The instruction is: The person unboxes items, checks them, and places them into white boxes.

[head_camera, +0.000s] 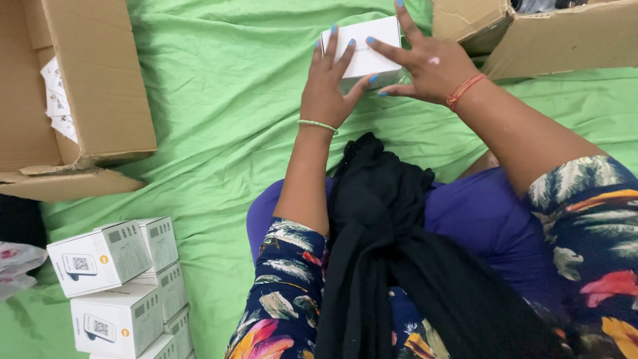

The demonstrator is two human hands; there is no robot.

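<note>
Open cardboard carton (100, 86) upper left, another (558, 33) upper right; stacked white boxes (119, 286) lower left; green sheet (219, 119) beneath, possibly bedding.

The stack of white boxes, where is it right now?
In the head view, the stack of white boxes sits lower left on the green sheet, below the open cardboard box.

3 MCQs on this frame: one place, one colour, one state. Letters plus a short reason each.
1. Where is the stack of white boxes? A) lower left B) upper right C) centre
2. What colour is the sheet? A) blue B) green C) grey
3. How is the white box held? A) left hand only B) lying untouched C) both hands

Answers: 1 A, it stands at the lower left corner. 2 B, green cloth under everything. 3 C, left hand and right hand both grip it.
</note>
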